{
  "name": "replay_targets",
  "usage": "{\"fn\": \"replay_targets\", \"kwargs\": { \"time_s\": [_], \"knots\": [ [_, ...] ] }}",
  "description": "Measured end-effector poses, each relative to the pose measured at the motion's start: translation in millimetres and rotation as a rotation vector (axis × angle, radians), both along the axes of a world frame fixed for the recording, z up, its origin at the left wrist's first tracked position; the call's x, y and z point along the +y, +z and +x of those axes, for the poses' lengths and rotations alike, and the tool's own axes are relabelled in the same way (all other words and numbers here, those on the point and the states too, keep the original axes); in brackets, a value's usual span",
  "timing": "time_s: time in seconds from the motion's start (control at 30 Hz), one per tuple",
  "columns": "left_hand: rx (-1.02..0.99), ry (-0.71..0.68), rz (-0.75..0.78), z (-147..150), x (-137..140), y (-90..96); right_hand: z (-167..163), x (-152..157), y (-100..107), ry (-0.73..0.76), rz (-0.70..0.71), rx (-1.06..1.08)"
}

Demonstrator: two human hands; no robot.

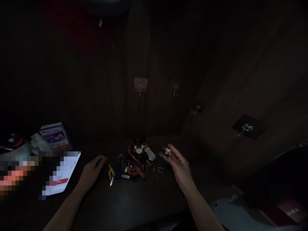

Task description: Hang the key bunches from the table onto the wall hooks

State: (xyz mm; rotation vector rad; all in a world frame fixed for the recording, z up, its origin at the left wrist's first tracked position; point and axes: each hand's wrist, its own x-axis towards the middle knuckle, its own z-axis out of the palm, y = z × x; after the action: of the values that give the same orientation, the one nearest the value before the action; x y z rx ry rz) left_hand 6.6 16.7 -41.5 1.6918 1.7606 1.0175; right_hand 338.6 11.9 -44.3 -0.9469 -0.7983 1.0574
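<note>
A pile of keys and straps lies on the dark shelf. In it are a red strap (pixel 138 170), a yellow cord (pixel 111 171) with a key, a Mickey-shaped charm (pixel 139 148), a pale handset-like fob (pixel 150 154) and several loose-fanned keys (pixel 157 168). My right hand (pixel 179 165), raised at the pile's right side, pinches a small pale keychain (pixel 168 149); a metal piece pokes out beside the fingers. On the left, my left hand (pixel 94 168) rests close to the yellow cord. Its fingers are curled together, and darkness hides whether anything is in them.
Metal hooks (pixel 141 87) are stuck on the back panel, and another hook (pixel 246 128) on the right wall. A lit screen (pixel 66 175), partly pixelated, stands at the left, before a purple-and-white box (pixel 54 136). A pale cloth-like surface (pixel 240 211) shows lower right.
</note>
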Motion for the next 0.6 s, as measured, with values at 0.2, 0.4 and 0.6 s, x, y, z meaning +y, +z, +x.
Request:
{"fn": "replay_targets", "kwargs": {
  "time_s": [0.2,0.4,0.6],
  "knots": [
    [0.016,0.014,0.010,-0.1,-0.4,-1.6,0.2,-1.2,1.0,-0.020,-0.001,-0.003],
    [0.007,0.013,-0.016,1.3,-1.4,2.8,5.5,9.8,6.5,-0.106,0.028,0.025],
    [0.012,0.029,-0.006,0.6,-1.1,4.7,38.1,53.3,19.6,-0.360,0.071,0.011]
  ]
}}
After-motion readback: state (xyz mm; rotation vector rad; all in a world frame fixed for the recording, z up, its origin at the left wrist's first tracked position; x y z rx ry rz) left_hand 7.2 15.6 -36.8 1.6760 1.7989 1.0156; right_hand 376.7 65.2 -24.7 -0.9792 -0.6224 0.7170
